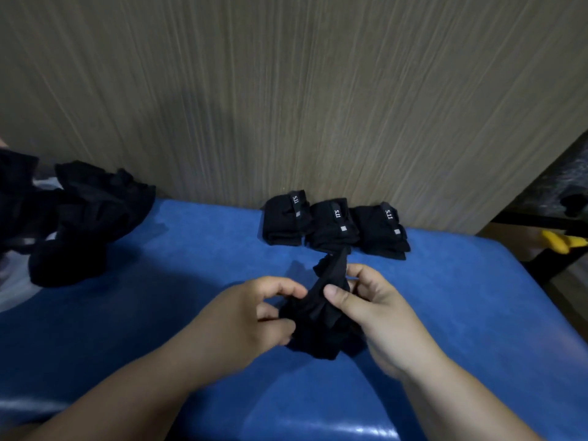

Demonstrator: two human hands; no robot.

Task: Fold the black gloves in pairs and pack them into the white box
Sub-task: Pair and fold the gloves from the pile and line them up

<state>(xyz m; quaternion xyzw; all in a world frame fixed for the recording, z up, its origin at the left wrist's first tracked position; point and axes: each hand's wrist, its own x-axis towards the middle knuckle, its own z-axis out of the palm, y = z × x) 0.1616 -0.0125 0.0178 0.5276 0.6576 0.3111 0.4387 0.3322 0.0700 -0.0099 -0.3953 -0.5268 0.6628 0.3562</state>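
Both hands hold a bunched pair of black gloves (323,316) just above the blue padded table (461,297). My left hand (251,316) pinches its left side. My right hand (378,310) grips the right side, thumb pressed on top. Three folded glove pairs stand in a row against the wall: one on the left (284,219), one in the middle (332,226), one on the right (380,230), each with a small white label. A loose heap of black gloves (86,218) lies at the far left. No white box is in view.
A wood-grain wall panel (286,90) rises right behind the table. Off the table's right edge are a dark frame (541,259) and a yellow object (560,241). Something pale, partly hidden, lies under the heap at the left edge.
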